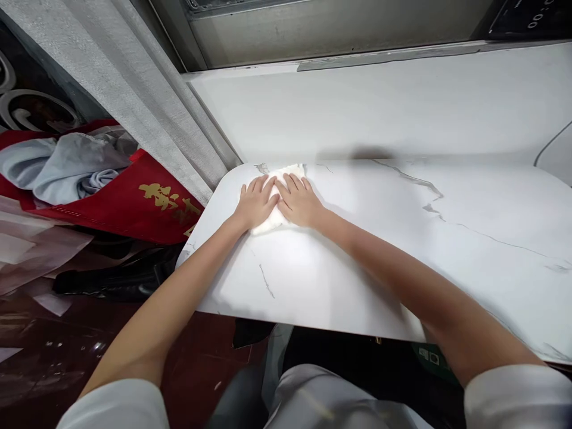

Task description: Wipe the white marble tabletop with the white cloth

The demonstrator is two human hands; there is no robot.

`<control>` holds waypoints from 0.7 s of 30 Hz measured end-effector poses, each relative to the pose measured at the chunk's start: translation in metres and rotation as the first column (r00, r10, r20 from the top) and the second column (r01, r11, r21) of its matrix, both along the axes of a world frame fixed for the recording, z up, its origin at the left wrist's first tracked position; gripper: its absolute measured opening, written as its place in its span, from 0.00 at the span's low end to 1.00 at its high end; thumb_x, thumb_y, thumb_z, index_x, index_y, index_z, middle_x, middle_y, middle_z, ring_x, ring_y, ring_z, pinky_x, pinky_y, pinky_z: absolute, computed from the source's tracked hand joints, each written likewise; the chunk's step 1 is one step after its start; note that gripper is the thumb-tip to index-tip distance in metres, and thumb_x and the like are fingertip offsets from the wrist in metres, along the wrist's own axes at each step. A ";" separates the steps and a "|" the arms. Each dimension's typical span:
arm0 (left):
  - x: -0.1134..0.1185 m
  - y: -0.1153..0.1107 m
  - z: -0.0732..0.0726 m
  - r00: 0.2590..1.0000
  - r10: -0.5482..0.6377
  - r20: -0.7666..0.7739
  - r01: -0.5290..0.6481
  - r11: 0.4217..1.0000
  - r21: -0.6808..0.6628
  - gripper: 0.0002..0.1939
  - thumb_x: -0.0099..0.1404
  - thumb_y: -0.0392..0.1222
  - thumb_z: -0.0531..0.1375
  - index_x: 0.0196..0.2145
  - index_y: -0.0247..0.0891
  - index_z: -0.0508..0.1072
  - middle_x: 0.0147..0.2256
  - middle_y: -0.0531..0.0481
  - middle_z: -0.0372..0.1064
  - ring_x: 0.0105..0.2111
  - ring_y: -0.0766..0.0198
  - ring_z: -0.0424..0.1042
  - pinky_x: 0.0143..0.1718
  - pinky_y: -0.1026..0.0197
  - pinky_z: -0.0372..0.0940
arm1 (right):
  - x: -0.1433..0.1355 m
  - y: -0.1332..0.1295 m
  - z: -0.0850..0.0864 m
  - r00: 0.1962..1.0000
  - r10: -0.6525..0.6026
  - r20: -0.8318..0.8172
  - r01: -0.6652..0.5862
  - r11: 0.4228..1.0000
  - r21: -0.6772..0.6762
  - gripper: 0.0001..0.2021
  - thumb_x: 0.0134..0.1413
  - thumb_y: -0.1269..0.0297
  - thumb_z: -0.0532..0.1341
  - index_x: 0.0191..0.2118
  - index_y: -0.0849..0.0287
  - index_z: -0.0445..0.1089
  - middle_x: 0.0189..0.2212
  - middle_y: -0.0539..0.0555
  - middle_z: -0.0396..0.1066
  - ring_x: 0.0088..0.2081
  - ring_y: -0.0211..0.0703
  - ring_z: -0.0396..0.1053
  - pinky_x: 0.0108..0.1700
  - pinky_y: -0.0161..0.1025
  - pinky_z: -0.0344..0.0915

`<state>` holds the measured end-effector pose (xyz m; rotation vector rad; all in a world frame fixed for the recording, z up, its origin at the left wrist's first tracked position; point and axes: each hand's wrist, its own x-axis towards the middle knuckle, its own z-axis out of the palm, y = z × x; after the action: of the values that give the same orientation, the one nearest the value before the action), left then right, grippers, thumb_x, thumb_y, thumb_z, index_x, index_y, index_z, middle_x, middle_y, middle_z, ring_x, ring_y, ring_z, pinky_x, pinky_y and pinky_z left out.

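A folded white cloth (270,223) lies flat near the left end of a white table with grey marble-like veins (357,268). My left hand (254,204) presses on the left part of the cloth, fingers stretched out. Beside it, my right hand (300,202) lies flat over the cloth's right part with its fingers spread. The two hands meet at the thumbs and fingertips. Much of the cloth is hidden under them; its top and lower edges show.
A white wall panel (357,113) rises behind the table, under a metal-framed window ledge (339,33). At the left hang pale grey curtains (147,77). Beyond them stands a red bag (134,202) stuffed with light blue fabric (75,167). A black shoe or boot (116,280) lies below.
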<state>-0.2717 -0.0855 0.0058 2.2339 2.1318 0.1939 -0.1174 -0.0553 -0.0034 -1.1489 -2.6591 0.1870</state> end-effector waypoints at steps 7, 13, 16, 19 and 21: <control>0.045 -0.099 -0.002 1.000 -0.008 0.001 0.008 1.000 0.021 0.30 0.74 0.47 0.42 0.69 0.34 0.52 0.69 0.36 0.49 0.69 0.46 0.47 0.66 0.34 0.44 | 0.052 -0.088 -0.006 0.992 0.099 -0.079 -0.091 0.991 0.096 0.29 0.67 0.62 0.46 0.68 0.72 0.55 0.69 0.71 0.51 0.70 0.63 0.47 0.68 0.61 0.43; 0.074 -0.172 -0.010 0.999 -0.053 0.011 0.052 0.990 0.130 0.28 0.75 0.48 0.41 0.68 0.34 0.53 0.68 0.34 0.52 0.68 0.45 0.49 0.65 0.32 0.47 | 0.087 -0.154 -0.002 0.979 0.161 -0.125 -0.160 0.987 0.017 0.30 0.68 0.61 0.48 0.70 0.71 0.51 0.70 0.71 0.47 0.71 0.62 0.41 0.69 0.64 0.40; 0.082 -0.184 -0.009 0.997 -0.076 0.015 0.073 0.989 0.126 0.28 0.76 0.48 0.41 0.68 0.33 0.53 0.68 0.34 0.52 0.68 0.45 0.50 0.65 0.32 0.48 | 0.098 -0.163 0.005 0.973 0.185 -0.140 -0.198 0.977 -0.083 0.30 0.68 0.62 0.48 0.71 0.71 0.49 0.71 0.72 0.42 0.72 0.62 0.35 0.70 0.65 0.38; 0.082 -0.177 -0.005 0.996 -0.082 0.040 0.079 0.994 0.080 0.28 0.75 0.48 0.41 0.68 0.34 0.53 0.67 0.34 0.53 0.68 0.44 0.50 0.65 0.31 0.48 | 0.097 -0.152 0.018 0.981 0.151 -0.125 -0.181 0.941 -0.284 0.31 0.67 0.62 0.50 0.70 0.72 0.49 0.72 0.73 0.37 0.72 0.63 0.29 0.70 0.65 0.36; 0.078 -0.162 -0.002 0.994 -0.087 0.058 0.085 0.996 0.042 0.29 0.75 0.48 0.41 0.68 0.34 0.54 0.67 0.34 0.52 0.68 0.44 0.50 0.65 0.31 0.46 | 0.089 -0.136 0.024 0.990 0.080 -0.114 -0.120 0.907 -0.403 0.30 0.65 0.63 0.51 0.69 0.70 0.52 0.72 0.72 0.36 0.72 0.63 0.27 0.70 0.64 0.36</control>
<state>-0.1932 -0.2473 0.0037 2.3050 2.0147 0.2973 -0.0287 -0.1916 0.0210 -1.0762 -2.6668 0.8330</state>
